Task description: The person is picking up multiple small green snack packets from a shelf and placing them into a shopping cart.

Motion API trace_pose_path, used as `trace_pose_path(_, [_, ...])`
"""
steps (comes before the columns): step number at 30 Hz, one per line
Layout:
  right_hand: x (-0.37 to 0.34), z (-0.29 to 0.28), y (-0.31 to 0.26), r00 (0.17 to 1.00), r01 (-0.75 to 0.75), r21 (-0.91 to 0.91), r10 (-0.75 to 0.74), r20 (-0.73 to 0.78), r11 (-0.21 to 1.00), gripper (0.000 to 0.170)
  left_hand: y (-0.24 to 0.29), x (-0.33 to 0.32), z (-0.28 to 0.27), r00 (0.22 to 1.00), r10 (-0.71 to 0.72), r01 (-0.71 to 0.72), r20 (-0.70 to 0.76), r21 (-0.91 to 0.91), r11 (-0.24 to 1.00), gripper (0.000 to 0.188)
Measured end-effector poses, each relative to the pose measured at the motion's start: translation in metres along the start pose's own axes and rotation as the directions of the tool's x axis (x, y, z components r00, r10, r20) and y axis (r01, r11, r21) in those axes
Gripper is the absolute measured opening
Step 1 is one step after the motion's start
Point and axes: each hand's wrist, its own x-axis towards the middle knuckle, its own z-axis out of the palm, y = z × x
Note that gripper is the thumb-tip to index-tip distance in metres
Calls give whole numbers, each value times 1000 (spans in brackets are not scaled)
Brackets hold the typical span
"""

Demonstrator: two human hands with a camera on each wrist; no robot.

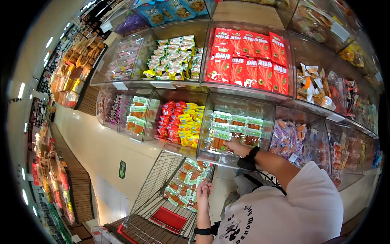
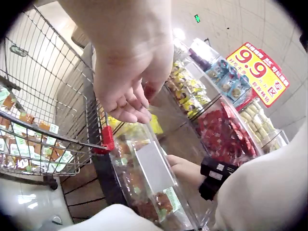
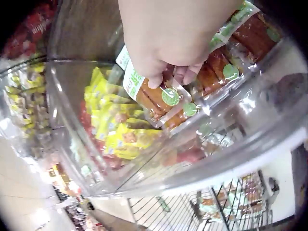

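Cart [image 1: 142, 185]: carrying green-labelled packets [image 1: 185, 194] behind its wire sides.
Left hand [image 1: 203, 194]: hanging over the cart's right side, fingers curling loosely close together, holding nothing.
Gripped packet [image 3: 155, 98]: lying tilted among similar packs, beyond the cart and right of it.
Clear bin [image 1: 219, 160]: holding those packs just beyond the cart.
Right hand [image 1: 240, 148]: reaching in beyond the cart, fingers pinching the packet.
Risk: slick film could be slipping free; bin rim could be snagging a corner.

The left hand [image 2: 132, 89], fingers loosely curled, hangs near the wire cart [image 2: 105, 139]
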Motion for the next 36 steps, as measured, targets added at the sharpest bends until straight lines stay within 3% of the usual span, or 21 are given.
trace_pose_path(2, [50, -4, 53, 1000, 1, -221, 0, 2, 975, 25, -8, 10, -4, 997, -60, 58, -52, -46, 997, 24])
trace_pose_path(5, [37, 12, 26, 988, -151, -229, 141, -60, 961, 28, -6, 15, -6, 991, -87, 85, -99, -17, 996, 23])
trace_pose_path(8, [69, 16, 72, 995, -95, -428, 77, -58, 899, 35, -9, 17, -9, 984, -114, 115, -134, 4, 993, 23])
trace_pose_path(12, [57, 16, 53, 989, -140, -647, 83, -118, 749, 44, -12, 19, -12, 986, -127, 128, -108, 9, 992, 23])
trace_pose_path(16, [53, 23, 52, 973, -68, -643, -93, -213, 763, 42, -11, 11, -20, 990, -110, 113, -85, 28, 993, 23])
trace_pose_path(21, [52, 34, 36, 994, 45, -767, -102, -26, 640, 44, -13, -19, -53, 995, -73, 77, -62, 64, 995, 24])
trace_pose_path(24, [32, 47, 28, 984, 131, -554, -177, -30, 822, 40, -26, -41, -91, 994, -49, 59, -101, 97, 994, 25])
trace_pose_path(25, [13, 50, 13, 995, 79, -480, -101, -20, 874, 34, -33, -48, -104, 988, -31, 51, -151, 134, 990, 24])
trace_pose_path(26, [1, 54, 12, 983, 143, -438, -178, -41, 887, 31, -39, -56, -118, 984, -26, 53, -177, 150, 987, 23])
trace_pose_path(28, [-30, 65, 9, 939, 282, -359, -332, -86, 890, 25, -54, -72, -148, 973, -10, 52, -229, 177, 983, 22])
trace_pose_path(29, [-52, 67, 6, 886, 406, -384, -460, -58, 829, 22, -62, -79, -163, 970, 15, 36, -241, 206, 978, 22])
trace_pose_path(33, [-99, 88, 16, 778, 549, -339, -615, -126, 764, 18, -94, -108, -219, 945, 88, -5, -316, 254, 967, 21])
trace_pose_path(35, [-112, 101, 28, 849, 494, -339, -529, -13, 801, 18, -106, -127, -232, 918, 84, -20, -389, 168, 986, 19])
trace_pose_path(36, [-120, 107, 32, 877, 465, -347, -479, 50, 815, 17, -115, -135, -242, 909, 124, -21, -397, 254, 967, 19])
